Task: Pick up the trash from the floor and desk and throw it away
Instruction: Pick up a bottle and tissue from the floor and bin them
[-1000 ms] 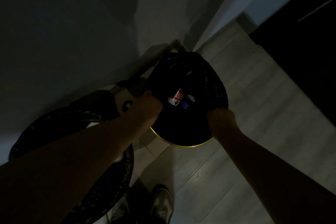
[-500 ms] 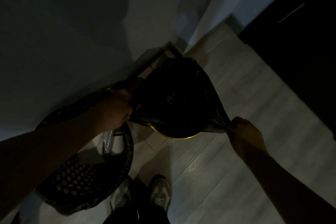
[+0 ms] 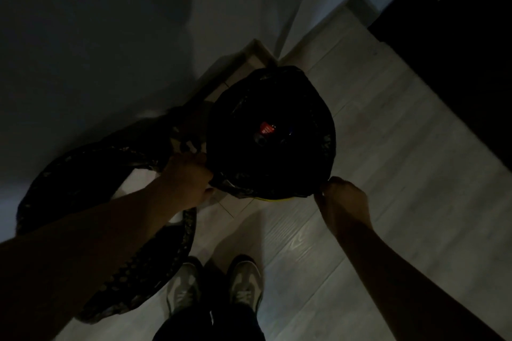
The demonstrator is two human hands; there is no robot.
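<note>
Lighting was poor; inside the black bin bag [image 3: 304,108], standing on the floor [image 3: 388,174], only a red-labelled item [image 3: 266,128] could be made out. The left hand [image 3: 188,180] gripped the bag's near-left edge, fingers curled; the right hand [image 3: 343,199] pinched its near-right edge.

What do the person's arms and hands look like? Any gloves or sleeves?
No gloves: the left hand and right hand are bare. The left forearm and right forearm are bare too, with no sleeve in view. No watch or ring shows, though the room is very dim.
</note>
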